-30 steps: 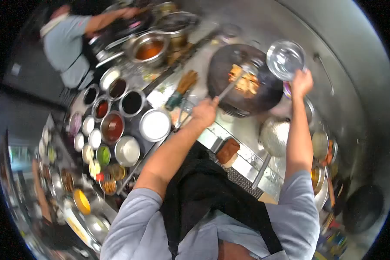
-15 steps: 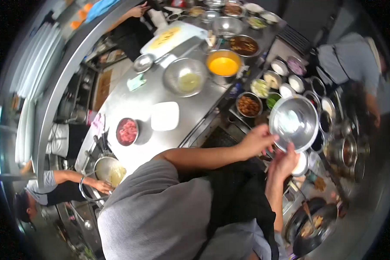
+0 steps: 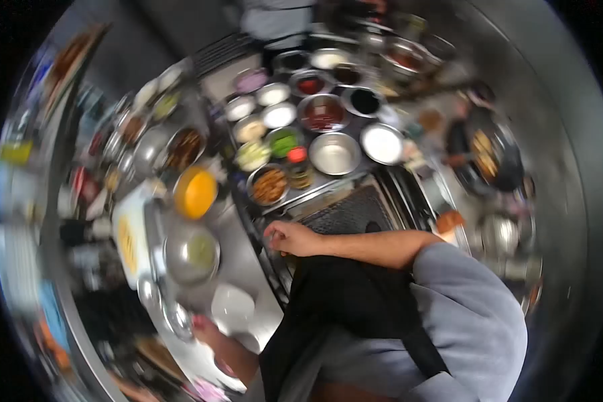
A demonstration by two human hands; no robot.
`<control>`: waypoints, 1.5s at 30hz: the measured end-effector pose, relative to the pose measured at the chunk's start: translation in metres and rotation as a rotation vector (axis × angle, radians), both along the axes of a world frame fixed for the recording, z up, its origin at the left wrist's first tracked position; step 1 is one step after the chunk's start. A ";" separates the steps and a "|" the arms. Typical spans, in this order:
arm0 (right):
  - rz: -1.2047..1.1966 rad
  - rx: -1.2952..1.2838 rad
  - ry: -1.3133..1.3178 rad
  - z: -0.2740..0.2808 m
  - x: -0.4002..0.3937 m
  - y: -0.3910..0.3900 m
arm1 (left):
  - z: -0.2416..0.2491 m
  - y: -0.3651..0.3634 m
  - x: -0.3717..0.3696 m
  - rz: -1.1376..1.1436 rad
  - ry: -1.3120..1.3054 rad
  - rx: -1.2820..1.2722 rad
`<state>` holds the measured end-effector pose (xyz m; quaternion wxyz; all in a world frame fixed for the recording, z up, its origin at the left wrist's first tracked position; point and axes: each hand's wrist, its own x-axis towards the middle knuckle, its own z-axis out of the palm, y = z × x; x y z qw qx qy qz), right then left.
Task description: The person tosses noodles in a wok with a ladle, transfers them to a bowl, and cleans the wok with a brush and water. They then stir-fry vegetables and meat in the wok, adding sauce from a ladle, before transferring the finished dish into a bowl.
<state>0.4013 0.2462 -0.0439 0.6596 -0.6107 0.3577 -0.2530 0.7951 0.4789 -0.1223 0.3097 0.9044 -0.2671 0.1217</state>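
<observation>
My left hand (image 3: 211,335), blurred, reaches over the steel counter (image 3: 248,268) at the lower left. Its fingers close at the edge of a shiny metal bowl (image 3: 179,319). Beside that bowl lies another small metal one (image 3: 149,291). A white square dish (image 3: 233,306) is just right of my left hand. My right hand (image 3: 289,239) hangs over the counter's edge below the bowl of browned pieces (image 3: 269,185), its fingers loosely curled and apart, with nothing visible in them. A large steel bowl with pale green contents (image 3: 191,253) stands between my hands.
An orange-filled pot (image 3: 195,192) and a white cutting board (image 3: 128,234) stand at the left. Several ingredient bowls, a red-capped bottle (image 3: 298,167) and an empty-looking metal pan (image 3: 335,153) fill the top centre. A dark wok (image 3: 492,151) is at the right. Behind the bowls stands a person (image 3: 277,23).
The view has swung round to the right. My hands have separated: the left, with a metal bowl, is now over the counter, and the right has let go of the bowl.
</observation>
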 end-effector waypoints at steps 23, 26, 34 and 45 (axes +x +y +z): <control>-2.364 0.328 0.095 -0.150 -0.360 0.472 | 0.039 -0.333 -0.838 -2.043 -0.419 0.817; -2.499 0.441 0.068 -0.189 -0.338 0.534 | 0.057 -0.297 -0.842 -2.121 -0.258 0.611; -2.463 0.662 0.383 -0.229 -0.294 0.547 | 0.119 -0.226 -1.060 -2.624 -0.333 0.299; -2.581 0.760 0.342 -0.207 -0.262 0.522 | 0.110 -0.159 -1.222 -2.370 -0.901 1.062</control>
